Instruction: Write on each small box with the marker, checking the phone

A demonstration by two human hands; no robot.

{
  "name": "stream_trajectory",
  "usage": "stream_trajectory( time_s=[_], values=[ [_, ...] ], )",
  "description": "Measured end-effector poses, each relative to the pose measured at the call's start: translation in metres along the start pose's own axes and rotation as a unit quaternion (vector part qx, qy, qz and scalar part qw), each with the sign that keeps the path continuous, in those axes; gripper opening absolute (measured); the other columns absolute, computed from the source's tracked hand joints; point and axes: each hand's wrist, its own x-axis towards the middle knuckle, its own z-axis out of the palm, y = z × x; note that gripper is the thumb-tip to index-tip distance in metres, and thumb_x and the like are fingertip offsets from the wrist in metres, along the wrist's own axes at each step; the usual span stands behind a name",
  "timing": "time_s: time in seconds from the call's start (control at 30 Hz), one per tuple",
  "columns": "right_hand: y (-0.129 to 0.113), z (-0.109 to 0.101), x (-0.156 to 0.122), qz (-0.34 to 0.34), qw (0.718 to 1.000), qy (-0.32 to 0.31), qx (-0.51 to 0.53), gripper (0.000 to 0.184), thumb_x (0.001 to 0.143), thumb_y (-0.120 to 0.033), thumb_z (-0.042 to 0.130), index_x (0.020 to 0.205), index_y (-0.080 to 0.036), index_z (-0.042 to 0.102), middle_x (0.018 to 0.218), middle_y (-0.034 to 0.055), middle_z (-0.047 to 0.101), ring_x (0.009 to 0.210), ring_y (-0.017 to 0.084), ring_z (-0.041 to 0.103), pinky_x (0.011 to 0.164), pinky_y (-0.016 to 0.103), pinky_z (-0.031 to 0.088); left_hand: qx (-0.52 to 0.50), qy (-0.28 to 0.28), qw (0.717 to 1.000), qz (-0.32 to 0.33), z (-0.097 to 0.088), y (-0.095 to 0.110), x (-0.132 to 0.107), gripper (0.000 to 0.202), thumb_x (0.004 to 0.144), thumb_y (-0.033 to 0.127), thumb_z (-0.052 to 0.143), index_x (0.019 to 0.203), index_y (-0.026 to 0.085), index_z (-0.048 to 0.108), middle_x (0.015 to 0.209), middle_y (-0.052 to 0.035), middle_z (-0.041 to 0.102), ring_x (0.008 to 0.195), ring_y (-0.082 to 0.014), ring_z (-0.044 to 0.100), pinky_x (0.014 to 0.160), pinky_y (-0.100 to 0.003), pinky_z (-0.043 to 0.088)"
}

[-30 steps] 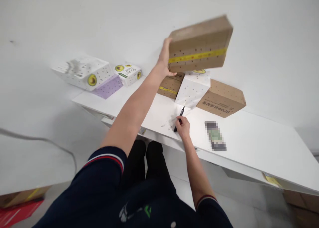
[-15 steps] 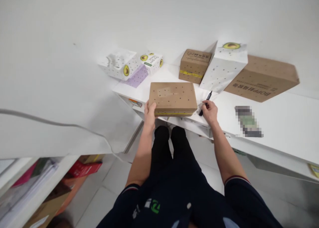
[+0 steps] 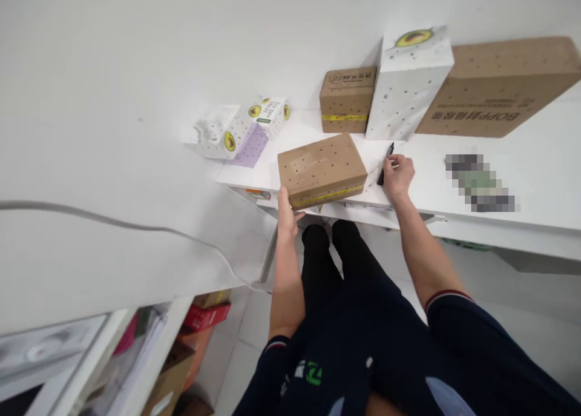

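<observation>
A brown cardboard box with dark spots sits at the table's front edge, turned at a slant, yellow tape along its near side. My left hand is closed on its near left corner, thumb against the side and the other fingers partly hidden beneath. Just right of the box, my right hand pinches a black marker pen against or just above the white tabletop; contact cannot be made out. The pen's upper end points away from me.
White avocado-print boxes and a purple panel are at the back left. A smaller carton, a tall white box and a large carton line the wall. A blurred-out item lies right; a cable hangs left.
The box has turned, its right end swinging away from me, and more of its taped side shows. My left hand keeps its corner; my right hand still has the pen. The camera view has shifted.
</observation>
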Motion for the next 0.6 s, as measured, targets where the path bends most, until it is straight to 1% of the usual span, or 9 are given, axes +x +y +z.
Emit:
stream_trajectory(
  time_s=[0.1,0.17,0.2,0.27,0.33,0.43,0.53,0.6],
  values=[
    [-0.002,-0.006,-0.004,0.004,0.997,0.048,0.06,0.011,0.083,-0.027,0.053,0.081,-0.02,0.061,0.077,0.0003,0.053,0.073,0.017,0.052,0.082,0.036,0.049,0.006,0.003,1.0,0.0,0.0,0.001,0.0,0.059,0.089,0.075,0.042,0.136,0.039,0.049,0.155,-0.001,0.045,0.135,-0.0302,0.052,0.085,-0.038,0.058],
    [-0.005,-0.011,-0.011,-0.008,0.992,0.07,0.104,0.015,0.085,-0.033,0.052,0.078,-0.021,0.059,0.073,-0.0006,0.054,0.07,0.016,0.052,0.075,0.034,0.049,0.013,0.001,1.0,0.001,-0.001,0.001,0.0,0.061,0.088,0.075,0.042,0.136,0.037,0.048,0.155,-0.0019,0.044,0.133,-0.0305,0.054,0.081,-0.036,0.059],
    [-0.008,-0.014,-0.016,-0.018,0.99,0.068,0.122,0.018,0.086,-0.037,0.053,0.078,-0.022,0.059,0.071,-0.0008,0.055,0.068,0.016,0.051,0.073,0.033,0.049,0.017,0.0,1.0,0.002,-0.001,0.0,0.001,0.063,0.088,0.075,0.043,0.137,0.037,0.048,0.156,-0.0024,0.044,0.131,-0.0307,0.055,0.078,-0.035,0.059],
    [-0.013,-0.018,-0.03,-0.036,0.988,0.032,0.146,0.026,0.088,-0.045,0.053,0.081,-0.022,0.062,0.072,0.0001,0.059,0.066,0.016,0.053,0.071,0.033,0.05,0.024,0.001,1.0,0.003,-0.003,-0.002,0.002,0.067,0.085,0.078,0.044,0.137,0.036,0.047,0.156,-0.0036,0.043,0.127,-0.0307,0.057,0.074,-0.034,0.059],
    [-0.02,-0.022,-0.045,-0.04,0.985,-0.037,0.166,0.036,0.089,-0.053,0.051,0.087,-0.021,0.066,0.076,0.0022,0.065,0.067,0.017,0.057,0.072,0.034,0.052,0.027,0.001,1.0,0.004,-0.005,-0.005,0.002,0.072,0.082,0.081,0.046,0.138,0.036,0.047,0.154,-0.0051,0.044,0.12,-0.0295,0.061,0.071,-0.033,0.059],
    [-0.034,-0.024,-0.065,-0.024,0.97,-0.14,0.198,0.052,0.092,-0.063,0.042,0.099,-0.02,0.07,0.088,0.0062,0.071,0.072,0.019,0.063,0.073,0.036,0.054,0.022,-0.005,1.0,0.0,-0.01,-0.009,0.0,0.077,0.078,0.083,0.051,0.135,0.033,0.049,0.15,-0.0087,0.047,0.102,-0.0255,0.067,0.069,-0.034,0.058],
    [-0.049,-0.025,-0.073,-0.041,0.961,-0.188,0.199,0.058,0.091,-0.069,0.041,0.105,-0.021,0.07,0.102,0.009,0.073,0.084,0.022,0.066,0.078,0.038,0.056,-0.016,-0.021,0.999,0.022,-0.015,-0.01,-0.002,0.073,0.074,0.075,0.062,0.131,0.03,0.052,0.14,-0.0099,0.056,0.09,-0.0202,0.068,0.073,-0.033,0.057],
    [-0.056,-0.024,-0.07,-0.057,0.957,-0.201,0.2,0.053,0.09,-0.066,0.046,0.108,-0.022,0.069,0.107,0.0086,0.073,0.092,0.023,0.066,0.084,0.04,0.055,-0.046,-0.036,0.996,0.066,-0.018,-0.011,-0.002,0.063,0.074,0.061,0.068,0.128,0.031,0.055,0.133,-0.0071,0.061,0.093,-0.0189,0.068,0.078,-0.031,0.056]
  ],
)
